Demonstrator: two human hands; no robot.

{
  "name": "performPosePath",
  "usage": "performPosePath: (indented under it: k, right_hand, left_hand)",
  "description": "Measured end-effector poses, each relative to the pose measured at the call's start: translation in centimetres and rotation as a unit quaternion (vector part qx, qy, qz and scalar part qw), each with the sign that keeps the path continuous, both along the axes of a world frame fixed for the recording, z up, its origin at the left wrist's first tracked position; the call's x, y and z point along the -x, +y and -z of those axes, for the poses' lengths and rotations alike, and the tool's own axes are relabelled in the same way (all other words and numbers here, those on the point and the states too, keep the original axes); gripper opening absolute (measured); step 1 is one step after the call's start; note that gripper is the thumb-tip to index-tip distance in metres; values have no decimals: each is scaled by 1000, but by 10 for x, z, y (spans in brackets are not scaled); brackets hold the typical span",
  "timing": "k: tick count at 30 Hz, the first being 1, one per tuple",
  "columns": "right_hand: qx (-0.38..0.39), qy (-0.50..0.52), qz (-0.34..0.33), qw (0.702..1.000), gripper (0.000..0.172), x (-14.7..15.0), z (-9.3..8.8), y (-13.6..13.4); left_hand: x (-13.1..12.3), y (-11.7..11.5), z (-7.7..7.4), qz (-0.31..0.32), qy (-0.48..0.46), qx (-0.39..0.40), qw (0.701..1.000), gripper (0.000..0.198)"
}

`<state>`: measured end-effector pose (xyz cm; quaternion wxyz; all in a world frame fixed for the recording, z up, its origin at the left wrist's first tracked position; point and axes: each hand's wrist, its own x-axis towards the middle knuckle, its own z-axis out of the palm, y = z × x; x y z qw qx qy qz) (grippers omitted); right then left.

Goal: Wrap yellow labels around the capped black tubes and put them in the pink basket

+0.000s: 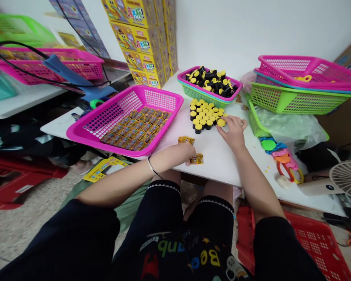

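On the tabletop (231,168), right hand (233,130): fingers are spread, a yellow cap (221,123) is touched.
left hand (175,154): fingers are curled beside yellow cards (196,158), grip cannot be told.

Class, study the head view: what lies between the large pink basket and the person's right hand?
A cluster of yellow-capped black cylinders stands there, nearest the right hand, in the head view.

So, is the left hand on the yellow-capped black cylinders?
No, the right hand touches those cylinders; the left hand rests by yellow packets.
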<state>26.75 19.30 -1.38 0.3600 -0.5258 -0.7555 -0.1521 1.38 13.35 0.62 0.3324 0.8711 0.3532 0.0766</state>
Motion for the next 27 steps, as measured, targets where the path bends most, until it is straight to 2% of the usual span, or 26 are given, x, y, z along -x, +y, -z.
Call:
performPosePath:
  k: [4,6,8,10,13,15,16,19,21,23,27]
  right_hand:
    - [3,5,1,1000,38,0,0,0]
    - [1,10,6,1000,38,-1,-1,0]
    - [-1,14,15,1000,36,-2,-3,-1]
    - [-2,29,26,999,36,-3,-4,-2]
    - [-5,127,12,992,37,-6,-6,1]
    - [13,265,-33,964,41,-8,-6,5]
    - [34,345,-63,936,43,-8,-5,8]
    - [104,540,-156,821,49,-8,-4,16]
    - [125,595,-208,766,51,-8,-5,17]
    - [129,602,-248,748,53,-6,-7,14]
    - [121,543,-291,779,55,-3,-17,-1]
  left_hand:
    - [-6,0,-7,-25,18,-92,995,14]
    - [-15,2,-15,-79,-41,-140,986,14]
    - [-29,9,-26,-143,-144,-174,964,9]
    - [-45,21,-34,-187,-247,-176,934,10]
    - [-66,45,-33,-229,-368,-93,896,25]
    - [-74,59,-22,-246,-430,-20,868,38]
    - [-76,65,-15,-246,-450,7,858,42]
    - [-76,71,5,-234,-476,48,847,51]
    - [-75,69,11,-244,-485,74,836,57]
    - [-76,65,11,-265,-493,95,823,61]
    - [-80,60,7,-277,-494,96,819,67]
